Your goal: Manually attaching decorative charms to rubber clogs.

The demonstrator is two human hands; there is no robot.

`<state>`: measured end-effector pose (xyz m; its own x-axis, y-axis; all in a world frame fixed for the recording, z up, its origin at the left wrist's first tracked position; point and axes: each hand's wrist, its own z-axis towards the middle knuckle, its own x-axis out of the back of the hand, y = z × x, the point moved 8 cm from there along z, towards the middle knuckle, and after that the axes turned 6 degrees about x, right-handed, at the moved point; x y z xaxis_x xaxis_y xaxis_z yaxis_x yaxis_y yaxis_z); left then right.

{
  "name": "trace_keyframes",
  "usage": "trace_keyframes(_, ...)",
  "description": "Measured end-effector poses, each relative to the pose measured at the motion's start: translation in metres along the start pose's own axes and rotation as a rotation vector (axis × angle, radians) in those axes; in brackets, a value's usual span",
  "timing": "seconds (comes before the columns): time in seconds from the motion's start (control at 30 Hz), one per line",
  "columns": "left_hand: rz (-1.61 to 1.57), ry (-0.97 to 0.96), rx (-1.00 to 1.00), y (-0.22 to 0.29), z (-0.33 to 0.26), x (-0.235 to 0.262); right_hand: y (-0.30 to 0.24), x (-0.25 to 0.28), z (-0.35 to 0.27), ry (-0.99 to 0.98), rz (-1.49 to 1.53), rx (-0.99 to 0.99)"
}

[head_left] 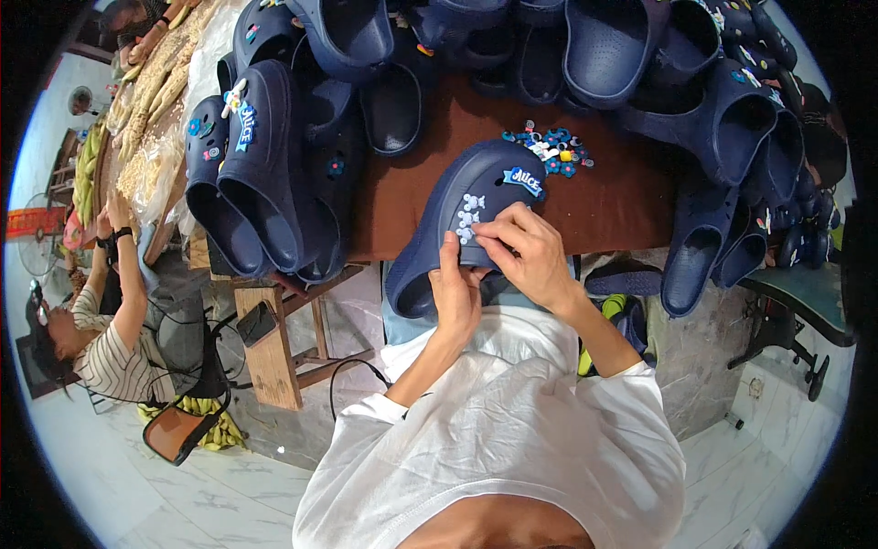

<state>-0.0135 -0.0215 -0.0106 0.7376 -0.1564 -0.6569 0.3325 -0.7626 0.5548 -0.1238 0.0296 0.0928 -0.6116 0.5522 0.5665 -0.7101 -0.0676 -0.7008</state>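
A dark blue clog (439, 197) lies at the table's near edge, its opening toward me. On its upper sit a blue banner-shaped charm (524, 181) and a column of small white charms (469, 220). My left hand (455, 291) grips the clog by its opening, the thumb on top beside the white charms and the fingers partly hidden inside. At the lowest white charm, my right hand (526, 252) has thumb and forefinger pinched together; whatever is between them is hidden. Just beyond the toe lies a small pile of loose blue, white and coloured charms (556, 149).
Many dark blue clogs (265, 174) crowd the brown table (613, 201) at left, back and right (700, 229). A phone (257, 322) rests on a wooden stool (270, 366). At far left, a person in a striped shirt (114, 357) works by heaped corn (151, 101). A chair (805, 302) stands right.
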Motion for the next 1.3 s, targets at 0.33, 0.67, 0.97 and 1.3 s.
trace_keyframes(0.33,-0.104,0.026,0.108,0.003,0.001,-0.004,0.072,0.058,-0.008,0.363,0.051,-0.236)
trace_keyframes(0.67,-0.116,0.042,0.071,0.011,-0.005,-0.004,0.089,0.045,-0.016,0.395,0.206,-0.264)
trace_keyframes(0.97,-0.496,-0.139,0.306,0.016,-0.003,-0.032,0.057,0.007,-0.092,0.124,0.306,-0.290)
trace_keyframes(1.3,-0.661,-0.438,0.607,-0.013,-0.037,-0.092,0.054,-0.067,-0.164,0.093,0.710,-0.559)
